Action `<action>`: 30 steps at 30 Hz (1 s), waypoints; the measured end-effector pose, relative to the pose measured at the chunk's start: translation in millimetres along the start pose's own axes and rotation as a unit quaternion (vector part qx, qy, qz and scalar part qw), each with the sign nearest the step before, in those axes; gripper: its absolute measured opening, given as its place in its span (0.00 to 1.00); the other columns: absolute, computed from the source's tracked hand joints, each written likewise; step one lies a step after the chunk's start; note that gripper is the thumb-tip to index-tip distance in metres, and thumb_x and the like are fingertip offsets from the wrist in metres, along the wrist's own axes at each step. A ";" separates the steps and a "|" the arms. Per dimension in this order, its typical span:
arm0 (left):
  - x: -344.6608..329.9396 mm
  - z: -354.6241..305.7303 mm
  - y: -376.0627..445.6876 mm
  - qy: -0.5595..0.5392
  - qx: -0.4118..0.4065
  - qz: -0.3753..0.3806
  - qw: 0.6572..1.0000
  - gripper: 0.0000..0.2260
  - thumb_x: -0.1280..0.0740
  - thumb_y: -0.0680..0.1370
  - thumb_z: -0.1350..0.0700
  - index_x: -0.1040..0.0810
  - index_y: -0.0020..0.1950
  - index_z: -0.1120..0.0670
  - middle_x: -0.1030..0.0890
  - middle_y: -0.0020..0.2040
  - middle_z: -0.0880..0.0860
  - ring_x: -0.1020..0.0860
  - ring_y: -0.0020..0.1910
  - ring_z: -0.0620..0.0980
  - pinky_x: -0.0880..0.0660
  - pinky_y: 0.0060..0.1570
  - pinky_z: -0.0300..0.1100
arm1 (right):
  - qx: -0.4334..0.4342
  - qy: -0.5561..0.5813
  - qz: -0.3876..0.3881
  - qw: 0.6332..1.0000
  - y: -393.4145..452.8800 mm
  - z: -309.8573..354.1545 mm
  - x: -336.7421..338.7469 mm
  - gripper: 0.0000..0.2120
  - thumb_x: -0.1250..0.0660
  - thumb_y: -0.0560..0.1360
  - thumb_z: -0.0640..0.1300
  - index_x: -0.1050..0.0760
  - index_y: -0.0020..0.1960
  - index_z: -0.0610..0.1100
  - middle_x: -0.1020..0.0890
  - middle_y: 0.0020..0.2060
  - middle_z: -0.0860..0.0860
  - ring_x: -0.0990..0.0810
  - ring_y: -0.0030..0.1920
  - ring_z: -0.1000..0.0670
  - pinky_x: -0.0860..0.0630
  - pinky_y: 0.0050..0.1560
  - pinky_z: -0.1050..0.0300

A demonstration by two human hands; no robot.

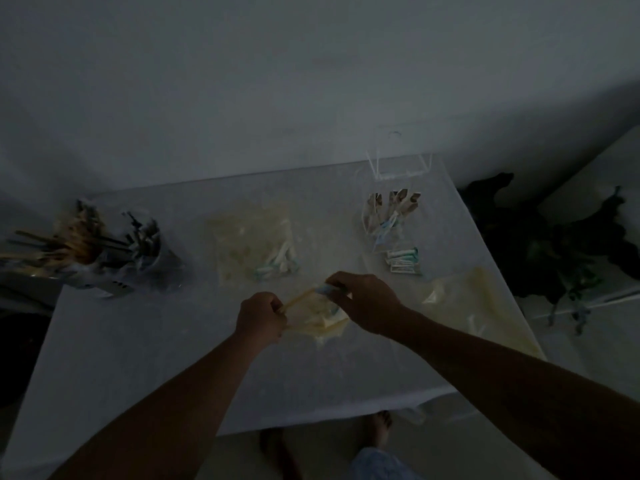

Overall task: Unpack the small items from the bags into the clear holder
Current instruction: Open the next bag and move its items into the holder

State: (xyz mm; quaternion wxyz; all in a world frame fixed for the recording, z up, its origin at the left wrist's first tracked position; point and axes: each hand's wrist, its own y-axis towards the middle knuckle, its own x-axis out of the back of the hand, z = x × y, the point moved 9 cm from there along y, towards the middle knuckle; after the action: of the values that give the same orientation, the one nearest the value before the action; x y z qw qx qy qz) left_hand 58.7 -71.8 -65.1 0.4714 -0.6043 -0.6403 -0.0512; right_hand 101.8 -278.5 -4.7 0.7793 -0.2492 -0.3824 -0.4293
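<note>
Light: very dim | Wall (242,81): plain, pale, bare | Table (138,358): draped in white cloth, set against wall | Floor (571,341): pale | Right of table: dark leafy plant (540,244)

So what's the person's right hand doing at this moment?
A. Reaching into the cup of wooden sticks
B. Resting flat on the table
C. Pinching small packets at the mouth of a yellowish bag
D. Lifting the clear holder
C: the right hand pinches small packets at the mouth of the yellowish bag, which the left hand grips at its other edge.
</note>
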 end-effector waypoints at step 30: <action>3.9 -20.3 -13.3 -0.044 -0.016 0.000 0.999 0.04 0.28 0.71 0.66 0.18 0.39 0.57 0.14 0.34 0.58 0.14 0.31 0.55 0.15 0.33 0.54 | -0.228 -0.005 -0.188 0.955 52.4 -124.5 139.2 0.10 0.23 0.70 0.51 0.16 0.50 0.50 0.16 0.45 0.52 0.18 0.46 0.51 0.33 0.45 0.63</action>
State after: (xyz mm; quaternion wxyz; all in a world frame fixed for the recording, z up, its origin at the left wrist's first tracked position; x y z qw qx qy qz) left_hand 59.4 -85.4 -44.6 0.4329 -0.6132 -0.6598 -0.0351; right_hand 241.6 -407.8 32.3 0.6051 -0.3460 -0.3182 -0.6426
